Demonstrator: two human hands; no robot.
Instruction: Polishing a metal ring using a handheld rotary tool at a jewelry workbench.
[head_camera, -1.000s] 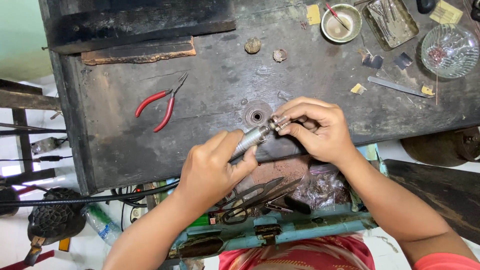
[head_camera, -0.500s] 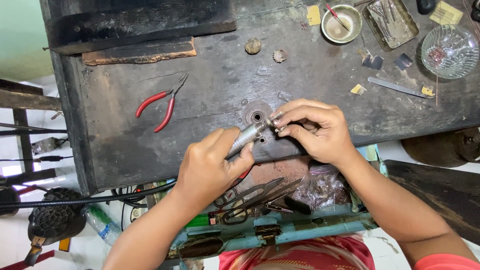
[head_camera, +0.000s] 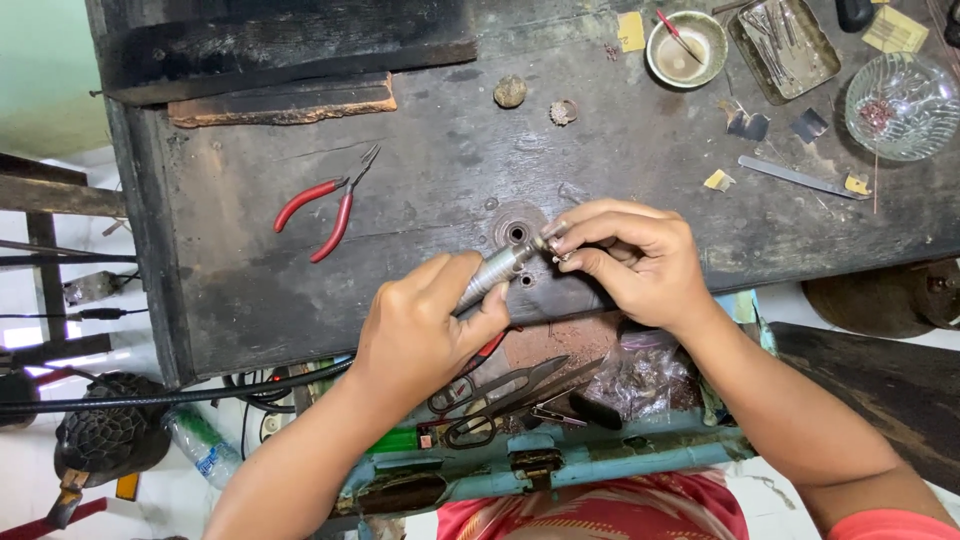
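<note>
Honestly, the small piece pinched in the right hand (head_camera: 640, 265) is too tiny and too covered by fingertips to name; only a glint of pale metal shows where thumb and forefinger clench it just above the near edge of the workbench (head_camera: 420, 190). The left hand (head_camera: 425, 330) is wrapped firmly around a slim, ribbed steel rotary handpiece (head_camera: 497, 270), its tip meeting that hidden piece beside a round worn hole (head_camera: 516, 234) in the wood; the black flexible cable (head_camera: 180, 395) trailing from it runs off toward the left and out of view. The bench itself is dark, scarred timber, blackened and pitted, with a charred block (head_camera: 285, 45) along its far left corner. Red-handled pliers (head_camera: 328, 205) lie apart on the left half. Toward the far right corner sit a small ceramic bowl (head_camera: 687, 48), a metal tray of thin tools (head_camera: 790, 42) and a cut-glass dish (head_camera: 900, 100), the tray cut off by the frame. A flat steel blade (head_camera: 795, 176) lies near the right edge. Under the near edge, a pale blue drawer (head_camera: 560, 455) holds scissors (head_camera: 510, 390) and a crumpled plastic bag (head_camera: 645, 375), its contents unreadable. The floor below is pale.
</note>
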